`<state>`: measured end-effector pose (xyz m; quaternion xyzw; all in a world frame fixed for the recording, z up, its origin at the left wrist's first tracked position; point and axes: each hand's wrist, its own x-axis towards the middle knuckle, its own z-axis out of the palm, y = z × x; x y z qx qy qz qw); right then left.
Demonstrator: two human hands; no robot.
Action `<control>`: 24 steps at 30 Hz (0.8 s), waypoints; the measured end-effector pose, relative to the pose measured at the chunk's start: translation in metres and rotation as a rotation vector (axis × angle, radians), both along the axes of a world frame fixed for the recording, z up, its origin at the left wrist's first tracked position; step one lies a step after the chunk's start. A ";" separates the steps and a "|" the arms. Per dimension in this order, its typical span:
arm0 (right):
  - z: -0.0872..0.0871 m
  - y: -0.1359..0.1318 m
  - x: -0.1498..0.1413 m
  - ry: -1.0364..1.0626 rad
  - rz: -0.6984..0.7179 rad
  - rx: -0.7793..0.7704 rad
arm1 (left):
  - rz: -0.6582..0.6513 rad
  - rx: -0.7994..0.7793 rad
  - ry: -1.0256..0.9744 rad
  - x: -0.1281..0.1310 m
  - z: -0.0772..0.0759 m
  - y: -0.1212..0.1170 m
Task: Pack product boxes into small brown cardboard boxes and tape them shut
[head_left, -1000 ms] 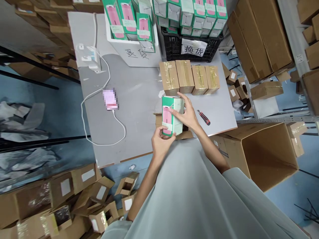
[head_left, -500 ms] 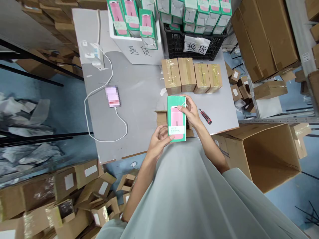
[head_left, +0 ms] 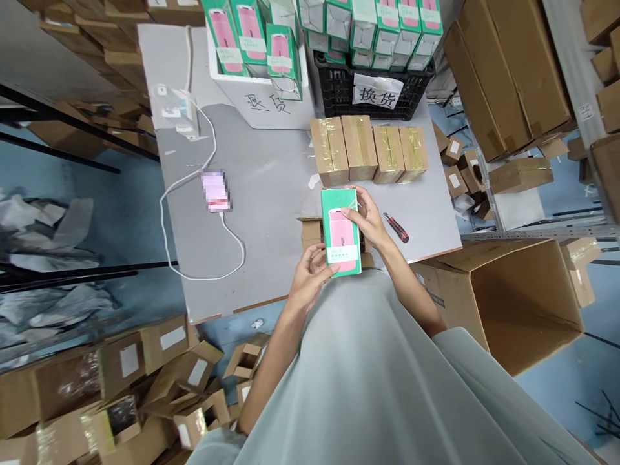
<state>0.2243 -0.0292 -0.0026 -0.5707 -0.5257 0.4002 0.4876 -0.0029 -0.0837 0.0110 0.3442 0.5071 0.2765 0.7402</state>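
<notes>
Gripping a green box (head_left: 341,236) by opposite sides, 2 hands (head_left: 309,276) (head_left: 371,221) near the table's edge (head_left: 261,304), open tabletop (head_left: 271,200) leftward

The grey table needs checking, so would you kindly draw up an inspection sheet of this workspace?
Surface: grey table, brown strip along near edge.
Handled items: green-and-pink printed box; cardboard box partly hidden behind it.
Clutter: red-and-black utility knife and four taped cardboard boxes.
Hands: left hand grips the printed box's lower left; right hand, its upper right.
Cables: thin white cable from power strip to phone, bulging past the table's left edge.
Surroundings: white bin and black crate with similar boxes; opened cartons, lower left; large open carton, right.
</notes>
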 end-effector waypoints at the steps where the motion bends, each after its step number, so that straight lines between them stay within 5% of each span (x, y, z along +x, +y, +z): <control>1: 0.003 -0.001 -0.001 -0.036 -0.002 -0.003 | 0.037 0.040 0.014 0.003 -0.002 -0.001; 5: 0.013 -0.010 -0.013 -0.192 -0.076 -0.011 | 0.184 0.281 0.201 0.015 0.002 -0.008; 10: 0.008 -0.009 -0.025 -0.098 -0.218 0.048 | 0.136 0.386 0.334 0.018 0.011 -0.014; 18: -0.010 -0.002 -0.013 0.299 -0.123 0.001 | -0.016 -0.090 0.010 -0.012 0.000 0.003; 24: -0.010 -0.007 -0.012 0.347 -0.058 -0.021 | 0.027 -0.138 -0.030 -0.007 -0.003 -0.003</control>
